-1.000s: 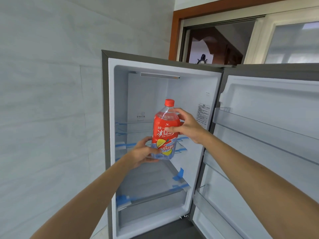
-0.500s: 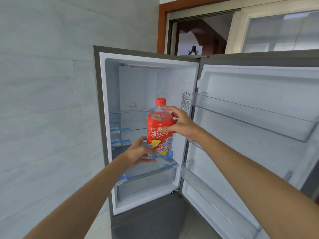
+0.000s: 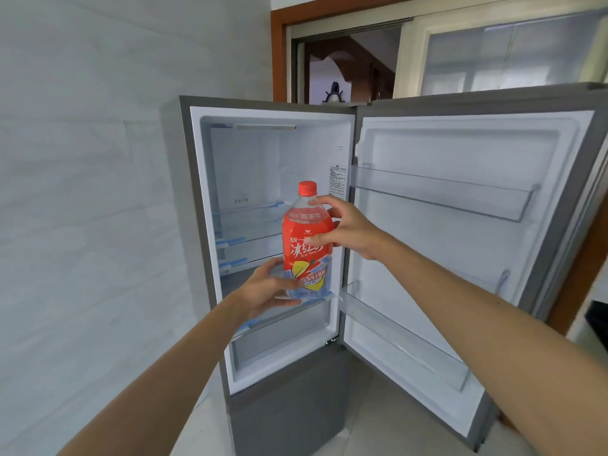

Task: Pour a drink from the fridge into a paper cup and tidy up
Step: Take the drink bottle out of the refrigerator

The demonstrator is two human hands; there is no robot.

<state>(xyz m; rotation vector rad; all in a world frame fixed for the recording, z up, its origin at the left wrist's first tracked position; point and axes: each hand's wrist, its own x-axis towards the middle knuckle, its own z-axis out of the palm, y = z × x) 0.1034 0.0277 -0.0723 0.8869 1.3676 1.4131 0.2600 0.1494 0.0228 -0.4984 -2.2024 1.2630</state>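
Holding the ice tea bottle [image 3: 307, 245] upright before the open fridge [image 3: 204, 225], I'm gripping its base with my left hand [image 3: 269, 289] and its shoulder with my right hand [image 3: 345, 230].

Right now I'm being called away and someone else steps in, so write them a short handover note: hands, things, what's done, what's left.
Left hand holds the ice tea bottle near its base; right hand grips its upper part.
Bottle upright, red cap on, just in front of the fridge's shelves; fridge door open.
Done: fridge opened, bottle in hand.
Left: no paper cup in view, so find it, uncap, pour, recap, put the bottle back, shut the door.
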